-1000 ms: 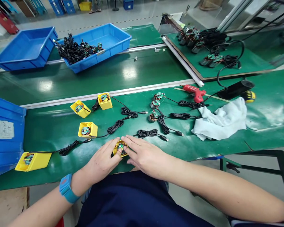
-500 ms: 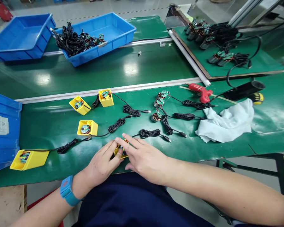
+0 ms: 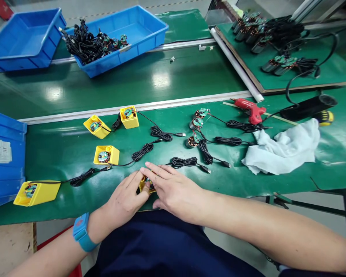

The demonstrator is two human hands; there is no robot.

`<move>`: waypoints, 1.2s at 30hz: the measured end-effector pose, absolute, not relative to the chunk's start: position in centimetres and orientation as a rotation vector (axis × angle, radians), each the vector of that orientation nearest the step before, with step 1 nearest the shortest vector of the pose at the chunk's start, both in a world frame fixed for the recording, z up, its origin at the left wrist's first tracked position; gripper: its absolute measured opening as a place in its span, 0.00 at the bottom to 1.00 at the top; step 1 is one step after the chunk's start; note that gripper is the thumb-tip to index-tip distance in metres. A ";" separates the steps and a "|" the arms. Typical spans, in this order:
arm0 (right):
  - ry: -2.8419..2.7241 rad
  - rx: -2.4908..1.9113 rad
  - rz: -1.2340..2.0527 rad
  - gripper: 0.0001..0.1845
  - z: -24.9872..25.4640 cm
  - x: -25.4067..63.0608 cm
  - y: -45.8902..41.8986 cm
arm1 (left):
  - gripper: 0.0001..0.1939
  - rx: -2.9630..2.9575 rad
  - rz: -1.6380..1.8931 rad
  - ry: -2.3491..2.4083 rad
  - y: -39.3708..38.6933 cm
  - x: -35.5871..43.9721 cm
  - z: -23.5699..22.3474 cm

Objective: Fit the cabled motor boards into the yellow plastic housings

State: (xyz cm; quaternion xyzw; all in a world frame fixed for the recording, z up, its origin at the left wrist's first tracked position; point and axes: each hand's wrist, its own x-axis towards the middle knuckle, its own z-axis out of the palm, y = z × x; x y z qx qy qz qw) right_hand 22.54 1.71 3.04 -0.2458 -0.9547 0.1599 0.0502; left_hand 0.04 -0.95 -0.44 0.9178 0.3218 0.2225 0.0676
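Note:
At the table's front edge, a small yellow plastic housing (image 3: 142, 186) with a circuit board inside is between my hands. My left hand (image 3: 126, 195) grips its left side, thumb reaching over the opening. From the right, my right hand (image 3: 174, 192) closes round the same housing, its fingers lying across the top and hiding most of it. A bundled black USB cable (image 3: 184, 162) extends to the right from behind my right fingers. Other yellow housings, one of them (image 3: 106, 155) just beyond my left hand, hold round green circuit boards with black cables.
Copper-wound motors (image 3: 192, 141) with cables sit right of centre. Beyond them are a red glue gun (image 3: 250, 110), a black tube (image 3: 308, 107) and a white cloth (image 3: 282, 148). A blue bin (image 3: 5, 169) stands at left; a blue tray (image 3: 144, 42) of cabled boards is at the back.
The view has shifted slightly, so the things at the right appear further right. Both hands stay round the yellow housing, with barely any finger movement.

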 end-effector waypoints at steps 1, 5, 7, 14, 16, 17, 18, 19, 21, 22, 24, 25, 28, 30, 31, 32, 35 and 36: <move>-2.904 -0.746 0.487 0.22 3.0 22.6 1.7 | 0.04 2.771 0.663 0.967 -1.0 0.1 -0.4; -2.897 -0.754 0.484 0.21 2.9 22.6 1.6 | 0.05 2.783 0.668 0.972 -1.0 0.2 -0.2; -2.894 -0.763 0.480 0.20 2.8 22.6 1.7 | 0.06 2.773 0.672 0.979 -1.0 0.2 -0.2; -2.897 -0.747 0.482 0.19 2.5 22.6 1.8 | 0.05 2.766 0.683 0.977 -1.0 0.3 -0.3; -2.884 -0.746 0.481 0.19 2.4 22.7 1.8 | 0.05 2.763 0.673 0.983 -1.0 0.2 -0.4; -2.878 -0.745 0.481 0.19 2.4 22.7 1.8 | 0.05 2.763 0.676 0.983 -1.0 0.2 -0.4; -2.874 -0.746 0.484 0.19 2.4 22.7 1.8 | 0.04 2.762 0.683 0.981 -1.0 0.2 -0.4; -2.874 -0.748 0.491 0.19 2.5 22.7 1.8 | 0.04 2.759 0.688 0.979 -1.0 0.2 -0.5; -2.882 -0.762 0.509 0.18 2.9 22.7 1.8 | 0.04 2.750 0.697 0.969 -1.0 0.2 -0.5; -2.887 -0.770 0.515 0.19 3.1 22.7 1.8 | 0.05 2.746 0.701 0.967 -1.0 0.2 -0.4; -2.901 -0.779 0.522 0.20 3.6 22.7 1.8 | 0.05 2.751 0.710 0.965 -0.9 0.2 -0.4; -2.907 -0.777 0.522 0.20 3.8 22.7 1.8 | 0.05 2.760 0.715 0.964 -0.9 0.2 -0.4; -2.922 -0.760 0.520 0.20 4.0 22.8 1.9 | 0.05 2.777 0.709 0.966 -0.8 0.3 -0.3; -2.929 -0.757 0.519 0.20 4.1 22.8 2.0 | 0.05 2.780 0.701 0.969 -0.8 0.3 -0.3; -2.931 -0.757 0.520 0.20 4.2 22.8 2.0 | 0.05 2.782 0.700 0.971 -0.8 0.3 -0.4; -2.928 -0.760 0.521 0.21 4.2 22.8 2.0 | 0.04 2.783 0.695 0.971 -0.8 0.2 -0.4; -2.908 -0.769 0.521 0.21 4.2 22.8 1.9 | 0.04 2.792 0.679 0.965 -0.9 0.2 -0.4; -2.900 -0.771 0.518 0.22 4.1 22.9 1.9 | 0.04 2.796 0.675 0.963 -0.9 0.1 -0.4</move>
